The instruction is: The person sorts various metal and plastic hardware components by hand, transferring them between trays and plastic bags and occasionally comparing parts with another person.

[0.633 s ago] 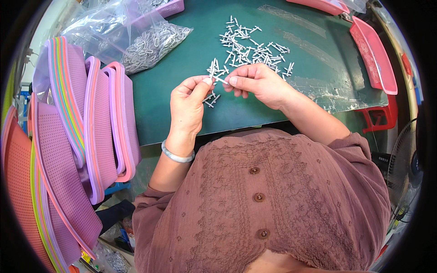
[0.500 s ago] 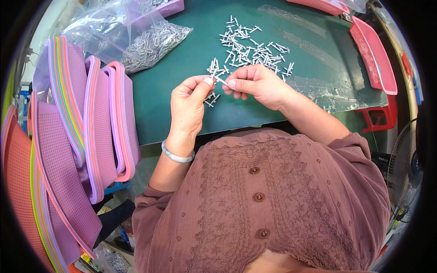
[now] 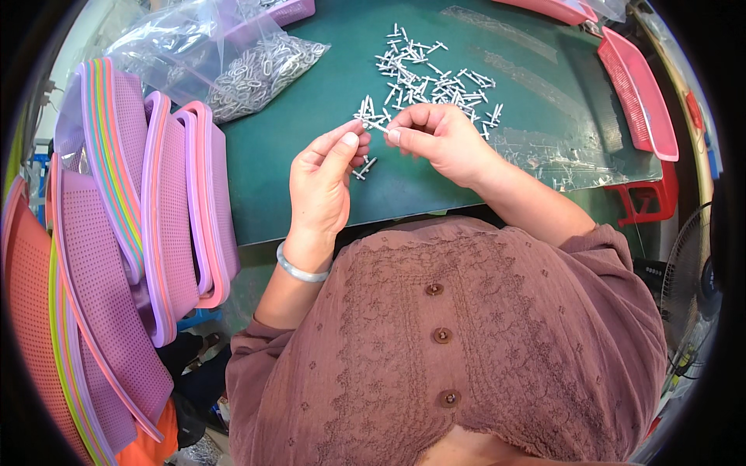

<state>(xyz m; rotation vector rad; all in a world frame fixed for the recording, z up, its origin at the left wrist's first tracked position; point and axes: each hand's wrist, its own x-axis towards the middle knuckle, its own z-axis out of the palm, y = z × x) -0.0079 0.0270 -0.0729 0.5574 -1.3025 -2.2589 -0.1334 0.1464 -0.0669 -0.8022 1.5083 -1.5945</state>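
Over the near part of the green table, my left hand has its thumb and fingers drawn together on a small silver-grey pin-like metal piece. The fingers of my right hand pinch the right end of the same piece. Its exact kind is too small to make out. Just beyond the fingertips lies a small group of similar pieces, and a few more rest beside my left fingers. Farther back spreads a loose pile of such metal pieces, some of them cross-shaped.
A clear plastic bag of metal links lies at the back left. Stacked purple and pink perforated baskets crowd the left side. A pink basket stands at the right edge, above a red stool. A fan is at far right.
My left thumb and fingers have shifted slightly on the piece, and my right fingers have tilted a little upward. Something orange has come into view below the baskets at lower left.
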